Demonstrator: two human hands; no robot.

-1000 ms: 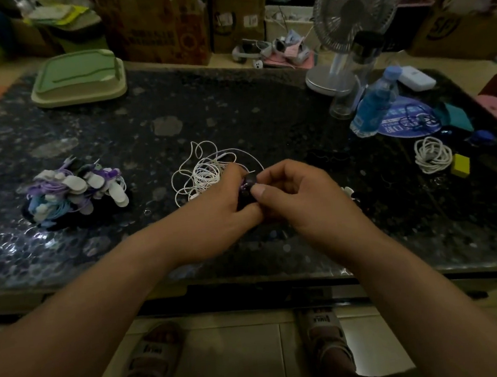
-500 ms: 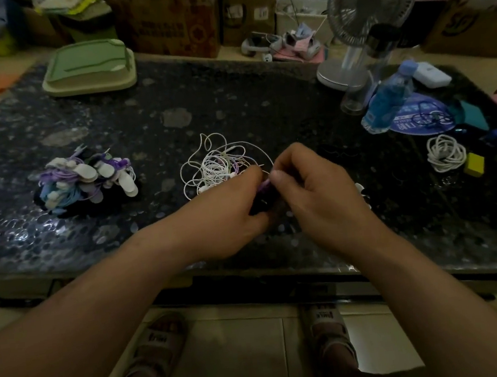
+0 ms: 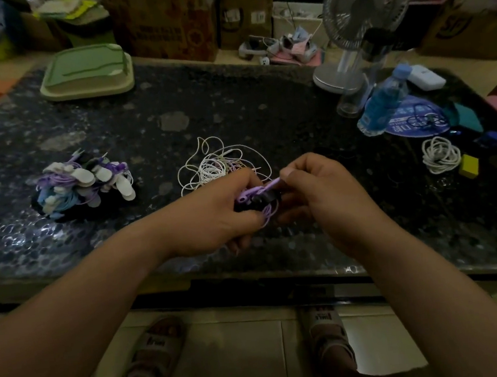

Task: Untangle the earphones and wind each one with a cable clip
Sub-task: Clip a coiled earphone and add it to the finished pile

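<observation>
My left hand point(image 3: 222, 212) grips a small bundle of purple earphone cable point(image 3: 252, 194) with a dark cable clip point(image 3: 268, 200) around it, above the near part of the dark table point(image 3: 232, 104). My right hand point(image 3: 321, 190) pinches the purple end of that earphone between thumb and forefinger. Just behind my hands lies a tangled heap of white and pale earphones point(image 3: 217, 164). A pile of wound earphones with white, purple and blue clips point(image 3: 84, 184) sits at the left.
A coiled white cable point(image 3: 440, 154) and a yellow block point(image 3: 468, 165) lie at the right. A blue bottle point(image 3: 385, 103), a clear cup point(image 3: 351, 100) and a desk fan point(image 3: 360, 10) stand at the back right. A green lidded box point(image 3: 87, 71) sits back left.
The hands have drawn slightly apart, and the purple cable and dark clip now show between them. My right hand has lifted the purple end up and to the right.
</observation>
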